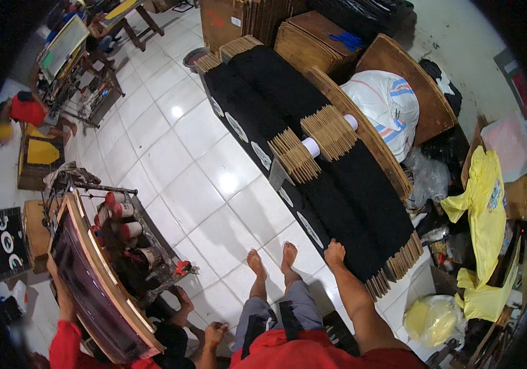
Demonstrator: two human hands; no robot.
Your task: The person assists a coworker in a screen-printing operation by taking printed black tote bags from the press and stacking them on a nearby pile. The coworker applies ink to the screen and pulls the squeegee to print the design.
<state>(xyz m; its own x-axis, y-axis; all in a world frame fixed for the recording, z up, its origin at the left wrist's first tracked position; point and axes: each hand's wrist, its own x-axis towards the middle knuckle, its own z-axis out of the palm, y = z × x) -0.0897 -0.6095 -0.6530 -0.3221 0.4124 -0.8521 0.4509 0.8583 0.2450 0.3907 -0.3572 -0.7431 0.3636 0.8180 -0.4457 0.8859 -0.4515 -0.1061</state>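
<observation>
My right hand (pixel 335 252) reaches forward with fingers curled closed on the near-left edge of black fabric (pixel 362 215). The fabric is draped in two long rows over thin brown boards (pixel 402 255), which stand packed side by side. White round prints (pixel 308 229) show along the fabric's left side. My left hand (pixel 215 332) hangs low on the left, fingers curled in, nothing visible in it. Two white rolls (pixel 311 147) lie by the bare board ends in the middle of the rows.
To the left, a person in red grips a wooden-framed printing screen (pixel 100 277) beside a rack of paint tubs (pixel 129 230). White floor tiles (pixel 202 184) lie ahead. Along the right are a white sack (pixel 377 111), yellow shirts (pixel 482 209) and a plastic bag (pixel 434 321).
</observation>
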